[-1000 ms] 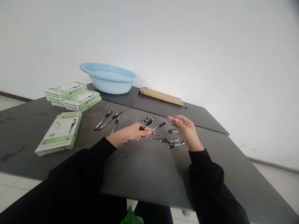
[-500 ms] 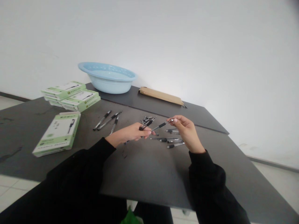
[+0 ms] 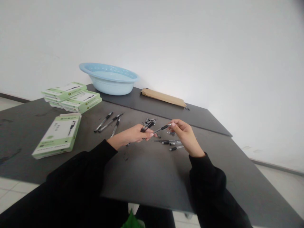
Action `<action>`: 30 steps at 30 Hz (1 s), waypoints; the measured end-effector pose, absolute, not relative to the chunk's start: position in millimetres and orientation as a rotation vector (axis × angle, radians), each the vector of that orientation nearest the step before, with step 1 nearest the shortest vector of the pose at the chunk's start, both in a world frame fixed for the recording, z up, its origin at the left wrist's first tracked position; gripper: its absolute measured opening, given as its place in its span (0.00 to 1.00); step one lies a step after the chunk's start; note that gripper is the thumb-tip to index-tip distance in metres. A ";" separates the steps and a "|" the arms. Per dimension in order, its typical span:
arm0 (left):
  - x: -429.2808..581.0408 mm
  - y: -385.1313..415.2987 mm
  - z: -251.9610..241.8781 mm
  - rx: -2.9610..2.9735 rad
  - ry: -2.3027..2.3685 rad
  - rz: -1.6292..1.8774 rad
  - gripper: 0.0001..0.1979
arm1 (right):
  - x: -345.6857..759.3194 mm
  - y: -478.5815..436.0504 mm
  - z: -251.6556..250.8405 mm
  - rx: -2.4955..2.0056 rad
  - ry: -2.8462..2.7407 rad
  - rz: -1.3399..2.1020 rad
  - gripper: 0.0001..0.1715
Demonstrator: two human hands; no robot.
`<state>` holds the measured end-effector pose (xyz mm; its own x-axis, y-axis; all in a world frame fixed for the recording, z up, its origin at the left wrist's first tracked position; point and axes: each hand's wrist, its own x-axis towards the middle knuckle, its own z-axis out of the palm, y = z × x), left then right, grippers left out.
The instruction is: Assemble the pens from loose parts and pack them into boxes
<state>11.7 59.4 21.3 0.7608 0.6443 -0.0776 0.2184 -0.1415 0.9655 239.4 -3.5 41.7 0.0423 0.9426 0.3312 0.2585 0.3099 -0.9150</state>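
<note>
A gel pen [image 3: 162,128] with a black grip is held in the air between my hands, slanting up to the right. My left hand [image 3: 139,133] is closed on its lower left end, with the thumb on top. The fingertips of my right hand [image 3: 184,135] pinch the pen's tip end, just past the black grip, and hide that end. Another black-gripped pen [image 3: 147,126] shows right at my left fingers; whether they hold it too, I cannot tell. Behind it lies a heap of small dark pen parts [image 3: 150,121]. Under my right hand, several pens [image 3: 169,142] lie on the table.
Three pens [image 3: 109,123] lie left of my left hand. Farther left are a white-and-green pen box [image 3: 58,134] and a stack of similar boxes [image 3: 73,96]. A blue basin [image 3: 112,85] and a brown paper packet [image 3: 163,97] sit at the back of the dark table [image 3: 147,177].
My right hand has moved slightly left and down along the pen, closer to its black grip. The silver tip that showed at its fingertips is now mostly covered. My left hand stays in place.
</note>
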 end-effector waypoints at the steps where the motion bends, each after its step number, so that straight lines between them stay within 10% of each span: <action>1: 12.6 59.1 20.5 1.680 0.670 0.452 0.23 | 239.3 -2.8 40.3 -1.166 -1.445 0.785 0.17; 30: 20.2 59.9 12.4 1.161 0.660 0.616 0.20 | 215.8 5.3 11.0 -1.135 -1.251 0.818 0.16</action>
<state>20.2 59.9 12.4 0.6605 0.7359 -0.1490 -0.0980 0.2812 0.9546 215.8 5.3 11.0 0.1746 0.9401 0.2929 0.1089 0.2772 -0.9546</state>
